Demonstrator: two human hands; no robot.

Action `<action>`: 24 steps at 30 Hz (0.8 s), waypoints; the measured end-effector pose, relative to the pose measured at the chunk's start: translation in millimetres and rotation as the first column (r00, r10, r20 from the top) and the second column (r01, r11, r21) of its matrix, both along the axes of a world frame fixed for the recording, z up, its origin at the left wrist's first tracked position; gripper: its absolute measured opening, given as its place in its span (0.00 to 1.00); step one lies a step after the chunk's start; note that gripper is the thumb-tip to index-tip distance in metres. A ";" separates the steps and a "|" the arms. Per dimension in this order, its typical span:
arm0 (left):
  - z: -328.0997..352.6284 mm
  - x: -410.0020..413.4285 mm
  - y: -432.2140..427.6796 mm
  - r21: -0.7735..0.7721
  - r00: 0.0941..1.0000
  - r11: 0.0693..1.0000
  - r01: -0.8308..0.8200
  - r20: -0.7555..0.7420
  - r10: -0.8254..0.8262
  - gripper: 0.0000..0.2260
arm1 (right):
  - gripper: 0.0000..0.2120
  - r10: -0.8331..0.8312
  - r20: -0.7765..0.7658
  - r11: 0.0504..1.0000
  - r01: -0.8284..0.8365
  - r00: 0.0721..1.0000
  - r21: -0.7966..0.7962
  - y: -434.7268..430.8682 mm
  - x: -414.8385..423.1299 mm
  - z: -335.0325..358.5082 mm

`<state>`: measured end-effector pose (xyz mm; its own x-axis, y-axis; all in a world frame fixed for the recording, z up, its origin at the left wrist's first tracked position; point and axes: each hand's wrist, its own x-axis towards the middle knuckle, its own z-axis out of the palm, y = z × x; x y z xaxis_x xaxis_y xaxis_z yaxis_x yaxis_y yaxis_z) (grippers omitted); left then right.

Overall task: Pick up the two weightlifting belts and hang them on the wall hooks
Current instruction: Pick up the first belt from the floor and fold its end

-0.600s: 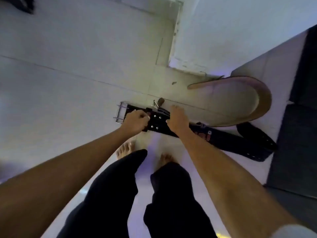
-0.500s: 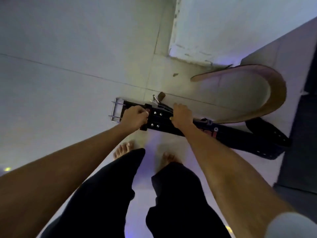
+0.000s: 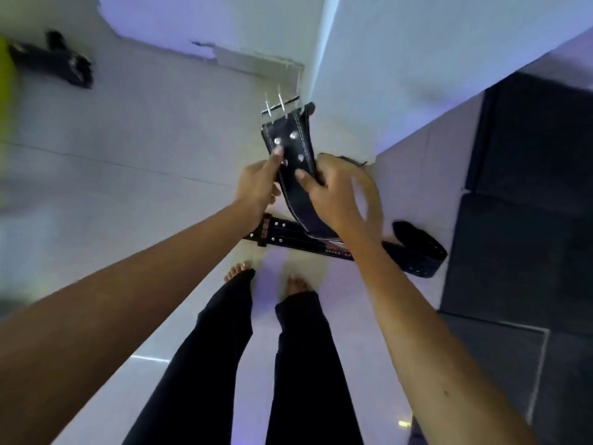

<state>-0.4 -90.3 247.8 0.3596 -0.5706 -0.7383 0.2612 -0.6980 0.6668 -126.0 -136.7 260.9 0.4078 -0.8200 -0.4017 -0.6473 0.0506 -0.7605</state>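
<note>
1. Both hands are clamped on the black belt (image 3: 293, 175) near its buckle end. The left hand (image 3: 256, 187) pinches one edge with the thumb up by the rivets, and the right hand (image 3: 333, 194) wraps the other edge with the thumb across the face. The belt is off the floor, with the buckle (image 3: 279, 106) pointing toward 12 o'clock and the tail drooping down behind the right wrist.

2. Handling guess: thick stitched leather, so stiff across its width but it bends along its length. Looks moderately heavy, with the steel buckle making that end top-heavy. The leather face shouldn't be slippery. Holding just below the buckle seems right, since the buckle frame or prongs are probably what goes over a hook.

3. The second belt (image 3: 321, 242) lies flat on the tile floor (image 3: 128, 187) at about 6 o'clock from the hands, just ahead of the bare feet (image 3: 237, 271). Its rolled end (image 3: 417, 242) sits off at 4 o'clock beside the dark mats (image 3: 513, 220).

4. Can't see any wall hooks here, only a white wall corner (image 3: 321, 59) at 12 o'clock.

5. In the way: the dangling tail could snag the belt on the floor. There's a blurry dark object (image 3: 54, 59) way off at 10 o'clock, well clear.
</note>
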 end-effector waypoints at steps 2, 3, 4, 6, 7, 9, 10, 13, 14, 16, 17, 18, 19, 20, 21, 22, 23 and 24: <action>84.5 0.3 -16.6 -0.167 0.997 0.984 -0.068 -0.037 0.063 0.20 | 0.08 -0.104 0.118 0.994 0.099 0.988 0.043 -7.7 -1.4 87.5; 124.1 -1.1 -22.0 -0.239 0.996 0.967 -0.087 -0.056 0.076 0.19 | 0.11 -0.154 0.162 0.988 0.147 0.975 0.055 -9.8 -5.1 126.9; 161.4 -3.3 -24.4 -0.306 0.995 0.947 -0.094 -0.064 0.078 0.18 | 0.14 -0.192 0.189 0.981 0.183 0.963 0.065 -10.4 -9.8 163.0; 228.8 -9.1 -25.6 -0.425 0.997 0.902 -0.072 -0.053 0.055 0.18 | 0.17 -0.238 0.221 0.971 0.227 0.946 0.076 -9.4 -17.9 229.9; 259.6 -12.3 -24.7 -0.475 0.999 0.879 -0.044 -0.034 0.032 0.18 | 0.18 -0.251 0.245 0.968 0.240 0.937 0.072 -6.9 -20.9 261.7; 318.5 -19.5 -19.0 -0.570 1.000 0.822 0.006 0.009 -0.001 0.17 | 0.15 -0.261 0.311 0.965 0.260 0.914 0.048 -1.4 -22.3 319.6; 345.5 -23.3 -14.9 -0.611 0.999 0.791 0.037 0.053 -0.006 0.16 | 0.14 -0.261 0.349 0.962 0.272 0.900 0.017 0.2 -21.7 346.3; 409.8 -28.6 -1.9 -0.703 0.986 0.706 0.088 0.163 0.040 0.21 | 0.11 -0.239 0.497 0.947 0.313 0.834 -0.071 2.8 -16.0 417.9; 427.3 -27.4 1.7 -0.744 0.984 0.664 0.072 0.161 0.074 0.23 | 0.11 -0.219 0.547 0.947 0.311 0.808 -0.081 4.8 -13.3 436.2; 460.2 -24.6 8.9 -0.808 0.977 0.587 0.058 0.165 0.131 0.25 | 0.09 -0.165 0.650 0.955 0.286 0.742 -0.084 15.7 -7.8 463.0; 474.7 -22.8 12.0 -0.830 0.972 0.555 0.059 0.174 0.156 0.25 | 0.08 -0.135 0.687 0.961 0.263 0.714 -0.084 24.6 -5.4 470.2; 488.9 -20.4 15.2 -0.849 0.966 0.524 0.066 0.185 0.179 0.24 | 0.08 -0.104 0.713 0.969 0.233 0.694 -0.086 35.4 -3.6 472.7; 501.7 -17.9 18.7 -0.865 0.961 0.497 0.072 0.194 0.198 0.23 | 0.09 -0.074 0.716 0.976 0.198 0.694 -0.090 48.0 -2.8 469.5; 512.2 -14.2 21.6 -0.875 0.955 0.478 0.074 0.200 0.218 0.22 | 0.10 -0.044 0.691 0.981 0.162 0.721 -0.107 60.4 -3.2 461.6; 521.4 -9.9 24.3 -0.885 0.952 0.460 0.072 0.199 0.234 0.23 | 0.11 -0.016 0.645 0.983 0.131 0.764 -0.130 72.1 -4.2 450.6; 528.9 -6.4 27.2 -0.894 0.950 0.442 0.068 0.193 0.244 0.23 | 0.11 0.010 0.599 0.984 0.099 0.801 -0.149 82.6 -5.0 439.0; 533.5 -3.0 29.1 -0.900 0.951 0.432 0.061 0.184 0.250 0.23 | 0.11 0.026 0.571 0.984 0.078 0.820 -0.157 91.5 -5.2 430.5; 537.4 -0.9 32.0 -0.903 0.951 0.425 0.059 0.180 0.251 0.22 | 0.11 0.032 0.562 0.985 0.071 0.826 -0.160 96.0 -4.3 426.0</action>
